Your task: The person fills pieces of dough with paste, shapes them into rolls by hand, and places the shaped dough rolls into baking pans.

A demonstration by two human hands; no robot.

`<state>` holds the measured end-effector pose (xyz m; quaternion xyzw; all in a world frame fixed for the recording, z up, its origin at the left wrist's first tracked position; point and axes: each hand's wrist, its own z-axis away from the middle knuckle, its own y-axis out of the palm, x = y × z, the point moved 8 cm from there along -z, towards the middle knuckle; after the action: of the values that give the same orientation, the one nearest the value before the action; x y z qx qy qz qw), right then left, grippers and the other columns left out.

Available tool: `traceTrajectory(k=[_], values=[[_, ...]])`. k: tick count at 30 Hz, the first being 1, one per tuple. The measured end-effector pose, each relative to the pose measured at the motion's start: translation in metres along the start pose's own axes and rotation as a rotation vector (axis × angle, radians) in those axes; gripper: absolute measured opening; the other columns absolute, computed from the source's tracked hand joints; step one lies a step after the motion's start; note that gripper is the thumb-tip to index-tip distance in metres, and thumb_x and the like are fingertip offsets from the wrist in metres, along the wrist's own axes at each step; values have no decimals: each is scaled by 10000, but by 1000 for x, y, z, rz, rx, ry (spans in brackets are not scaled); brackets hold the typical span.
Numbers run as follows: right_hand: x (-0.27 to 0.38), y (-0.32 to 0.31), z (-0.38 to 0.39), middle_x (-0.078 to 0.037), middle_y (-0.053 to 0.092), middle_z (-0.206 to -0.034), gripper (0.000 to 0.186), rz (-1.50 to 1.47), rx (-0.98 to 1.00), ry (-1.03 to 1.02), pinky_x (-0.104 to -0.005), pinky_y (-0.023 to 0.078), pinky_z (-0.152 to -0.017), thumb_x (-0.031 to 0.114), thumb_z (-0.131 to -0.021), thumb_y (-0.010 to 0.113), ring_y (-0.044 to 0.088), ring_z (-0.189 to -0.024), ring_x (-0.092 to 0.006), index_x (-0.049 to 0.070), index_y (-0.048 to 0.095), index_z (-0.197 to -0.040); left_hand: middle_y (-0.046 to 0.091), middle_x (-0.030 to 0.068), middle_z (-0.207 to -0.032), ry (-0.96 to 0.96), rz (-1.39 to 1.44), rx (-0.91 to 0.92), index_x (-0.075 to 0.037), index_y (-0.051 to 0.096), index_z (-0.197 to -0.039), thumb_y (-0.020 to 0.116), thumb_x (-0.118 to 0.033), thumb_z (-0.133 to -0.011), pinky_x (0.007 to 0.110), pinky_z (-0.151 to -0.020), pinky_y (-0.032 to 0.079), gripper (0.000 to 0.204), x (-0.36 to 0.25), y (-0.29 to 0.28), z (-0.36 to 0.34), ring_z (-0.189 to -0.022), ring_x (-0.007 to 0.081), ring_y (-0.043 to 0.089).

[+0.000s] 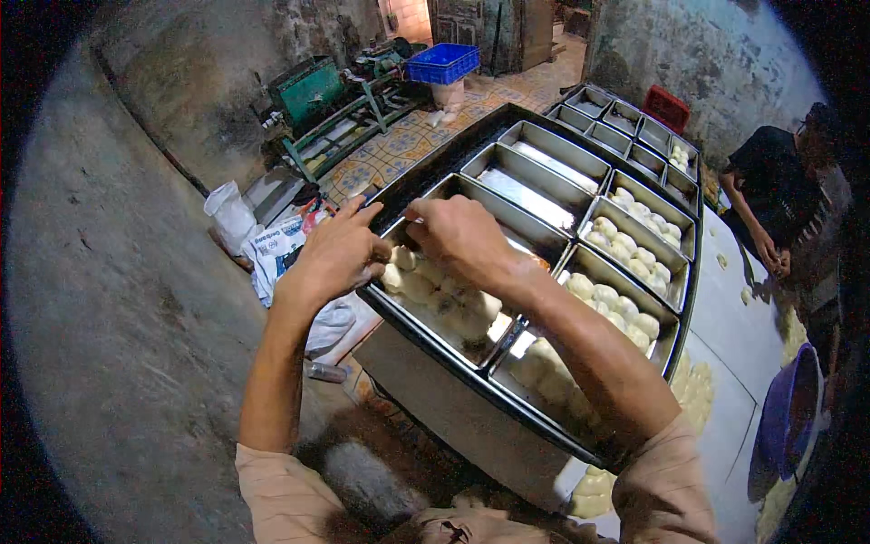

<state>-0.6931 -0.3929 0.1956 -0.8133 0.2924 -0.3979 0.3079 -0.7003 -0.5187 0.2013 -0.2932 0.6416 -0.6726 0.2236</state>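
My left hand (337,249) is over the left corner of a long metal loaf pan (419,337), its fingers bent but apart, with nothing visible in them. Close beside it, my right hand (460,234) is curled above the same pan, its fingertips turned down and inward; whatever they hold is hidden. Below both hands, pale round dough balls (433,295) sit in rows in the pan. My right forearm crosses over a neighbouring pan that also holds dough balls (548,370).
More pans with dough balls (625,313) and bare pans (524,189) fill a dark-rimmed tray (399,195). On the white table (716,363) are loose dough pieces (693,394) and a purple basin (787,408). A co-worker (770,186) stands at right. A blue crate (442,62) is behind.
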Motion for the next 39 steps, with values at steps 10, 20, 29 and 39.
traceTrajectory(k=[10, 20, 29, 39], values=[[-1, -44, 34, -212, 694, -812, 209, 72, 322, 15, -481, 525, -714, 211, -899, 612, 675, -733, -387, 51, 698, -1003, 449, 264, -1455, 92, 132, -49, -200, 762, -1027, 800, -284, -699, 479, -1169, 284, 341, -1, 7, -6, -1404, 470, 318], [-25, -217, 171, -39, 718, -922, 271, -234, -197, 287, -259, 541, -681, 240, -962, 653, 668, -780, -116, 7, 675, -1100, 368, 249, -1527, 40, 405, -47, -110, 721, -1092, 756, -270, -743, 476, -1172, 237, 385, 16, 21, -9, -1437, 437, 282], [-112, -319, 517, -70, 715, -916, 295, -45, -622, 1062, -267, 534, -658, 249, -955, 610, 680, -801, -133, 6, 686, -1104, 609, 134, -1318, -252, 377, -515, -34, 608, -1295, 546, -152, -1013, 387, -1018, 480, 312, -30, -35, 100, -1228, 234, 564], [-141, -273, 736, -78, 678, -840, 260, -281, -598, 1365, -268, 503, -644, 179, -919, 621, 613, -735, -108, -45, 691, -1030, 722, 132, -849, -24, 984, -142, 28, 694, -1087, 757, -118, -835, 290, -658, 543, 298, -390, -8, 91, -751, 168, 693]])
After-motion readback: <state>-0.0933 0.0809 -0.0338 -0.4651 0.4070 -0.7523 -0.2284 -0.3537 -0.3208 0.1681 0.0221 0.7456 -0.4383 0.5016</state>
